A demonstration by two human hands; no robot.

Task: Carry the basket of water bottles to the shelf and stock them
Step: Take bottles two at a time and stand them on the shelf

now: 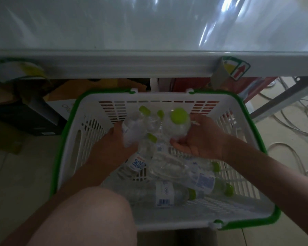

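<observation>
Nearest to the camera is a bare knee (89, 215), low in the picture, and just behind it stands the white basket (235, 221) with a green rim, placed on the tiled floor (16, 183). On the bottom of the basket several clear water bottles (181, 176) with green caps lie on their sides, some crossing over the others. Both hands reach down into the basket. The left hand (114, 141) has its grip closed around the body of a bottle with a white label (132, 130), which is tilted with its cap pointing away. The right hand (201, 139) has its grip wrapped around another bottle with a round green cap (178, 121), held more upright so that the cap faces the camera. Beyond the basket, the pale edge of a white shelf (149, 66) runs across the view, above dark boxes (30, 114) on the left, and grey cables (295, 125) lie on the floor at the right
</observation>
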